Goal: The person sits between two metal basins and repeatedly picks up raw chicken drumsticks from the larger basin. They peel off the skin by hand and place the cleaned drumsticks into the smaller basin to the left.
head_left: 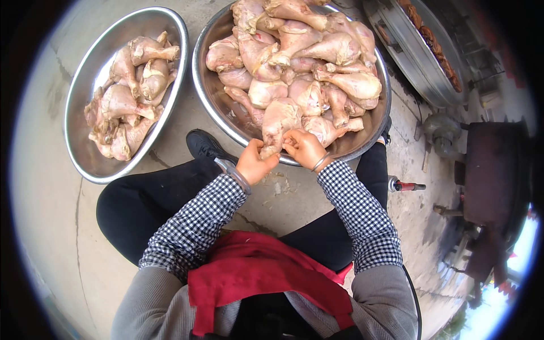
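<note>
A raw chicken leg [281,122] leans at the near rim of the large metal basin [199,85], its bony end toward me. My left hand [255,162] is closed round that end from the left. From the right, my right hand [304,149] pinches at the same end; its fingertips partly hide what they grip. A grey metal piece [233,174] lies along my left wrist, and I cannot make out its kind. Many more raw chicken legs [306,42] are heaped in the basin behind my hands.
On the left stands a smaller metal basin [71,122] with several chicken legs [122,102]. At the upper right are a round metal tray [408,48] with browned pieces, a blower-like machine [445,133] and a dark metal box [493,173]. A red-handled tool [408,186] lies by my right leg.
</note>
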### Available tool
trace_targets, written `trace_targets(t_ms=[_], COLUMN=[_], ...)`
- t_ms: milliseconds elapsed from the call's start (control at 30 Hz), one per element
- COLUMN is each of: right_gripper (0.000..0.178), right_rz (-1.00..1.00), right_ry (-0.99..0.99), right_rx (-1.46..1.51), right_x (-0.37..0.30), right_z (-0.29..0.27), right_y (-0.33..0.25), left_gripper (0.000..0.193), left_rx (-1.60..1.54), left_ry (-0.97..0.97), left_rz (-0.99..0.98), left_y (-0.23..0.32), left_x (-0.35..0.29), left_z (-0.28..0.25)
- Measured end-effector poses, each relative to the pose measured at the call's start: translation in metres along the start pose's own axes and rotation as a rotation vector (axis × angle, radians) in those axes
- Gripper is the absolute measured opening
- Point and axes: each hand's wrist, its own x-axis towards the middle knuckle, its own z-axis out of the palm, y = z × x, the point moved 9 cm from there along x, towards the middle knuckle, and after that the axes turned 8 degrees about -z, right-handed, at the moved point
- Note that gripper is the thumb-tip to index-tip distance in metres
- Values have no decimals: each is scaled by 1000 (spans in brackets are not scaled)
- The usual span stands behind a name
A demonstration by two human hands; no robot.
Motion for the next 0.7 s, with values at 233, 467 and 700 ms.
trace_targets(t_ms=[233,467,700], right_gripper=[10,10,6], right_rz=[-196,-204,58], right_ry=[34,4,34], right_rx=[-294,-339,-17], right_x=[3,14,2], right_z=[1,1,-2], right_y=[-18,-23,11], left_gripper=[54,57,58], left_rx=[-45,1,-5], left_ry=[43,1,-12], left_rz=[42,-9,-35], left_y=[1,2,8], left_x=[0,-2,-7], left_z=[-2,-1,1])
